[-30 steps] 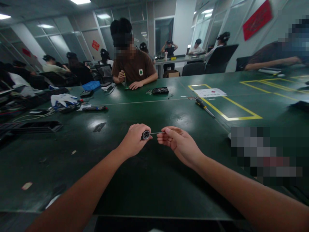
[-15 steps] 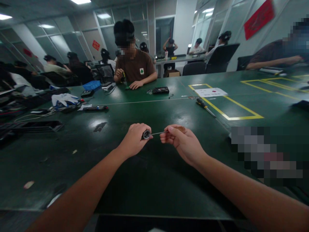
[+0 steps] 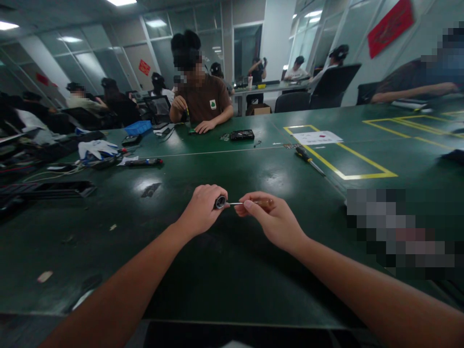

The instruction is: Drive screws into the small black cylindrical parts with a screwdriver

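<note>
1. The left hand [image 3: 203,207] is closed around a dark cylindrical piece with a silver-rimmed round end [image 3: 220,202]; that end faces near, and the fingers hide most of the rest.
2. The right hand [image 3: 276,216] grips a slim screwdriver with an amber, see-through handle and thin metal shaft [image 3: 268,203], pinched between thumb and fingers.
3. The key relation: the slim screwdriver's long axis runs left to right, handle right, shaft pointing left at the right side of the cylindrical piece. The piece's axis seems to run near to far, so the two lie crosswise. Whether the tip touches it or enters it, I cannot tell.
4. Both are held above the green tabletop [image 3: 217,290], the cylindrical piece nearer the left hand, the slim screwdriver wholly on the right hand's side.
5. Counted in the hands: one cylindrical piece, one slim screwdriver.
6. Farther out, on the right: one larger black-and-yellow-handled screwdriver [image 3: 303,154], nearer the right hand, and one white printed sheet [image 3: 317,138] beyond it.
7. At far centre, one black rectangular device [image 3: 242,135]; at far left, one blue plastic tray [image 3: 137,127].
</note>
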Available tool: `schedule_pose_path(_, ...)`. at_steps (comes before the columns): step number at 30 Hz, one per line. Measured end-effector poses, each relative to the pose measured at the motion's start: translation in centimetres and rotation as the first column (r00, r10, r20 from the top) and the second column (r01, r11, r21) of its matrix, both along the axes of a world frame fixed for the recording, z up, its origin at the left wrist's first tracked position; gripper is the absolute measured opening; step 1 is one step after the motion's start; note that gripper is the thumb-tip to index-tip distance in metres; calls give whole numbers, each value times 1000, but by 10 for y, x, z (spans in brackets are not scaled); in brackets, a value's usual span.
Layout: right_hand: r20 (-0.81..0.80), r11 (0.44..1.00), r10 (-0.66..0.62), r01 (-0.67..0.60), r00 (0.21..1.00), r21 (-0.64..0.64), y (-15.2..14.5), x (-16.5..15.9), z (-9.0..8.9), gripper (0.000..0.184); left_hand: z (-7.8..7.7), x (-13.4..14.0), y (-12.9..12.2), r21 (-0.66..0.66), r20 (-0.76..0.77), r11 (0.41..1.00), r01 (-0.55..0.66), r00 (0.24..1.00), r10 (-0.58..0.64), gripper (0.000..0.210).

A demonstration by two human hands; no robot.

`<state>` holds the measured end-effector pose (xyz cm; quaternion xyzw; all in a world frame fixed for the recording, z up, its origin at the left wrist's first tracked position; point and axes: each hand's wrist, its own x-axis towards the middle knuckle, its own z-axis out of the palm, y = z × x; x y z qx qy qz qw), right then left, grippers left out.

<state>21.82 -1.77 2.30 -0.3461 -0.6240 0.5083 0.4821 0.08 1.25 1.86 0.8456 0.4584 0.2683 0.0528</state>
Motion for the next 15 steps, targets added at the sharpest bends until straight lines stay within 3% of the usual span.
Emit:
schedule_pose_path(4,278,958,-51,-31,959,284,-8,2,4,16,0,-1,0,8,4,1000,-1,1000,1,5)
schedule_pose_path(7,351,915,-89,-63,932,399,-11,3,8,16,0,-1,0,17,12,1000,-2,1000,2,6)
schedule_pose_path(15,225,967,-128,71,966,245,-7,8,5,17,1,1,1,-13,4,1000,-20,1000,20,8)
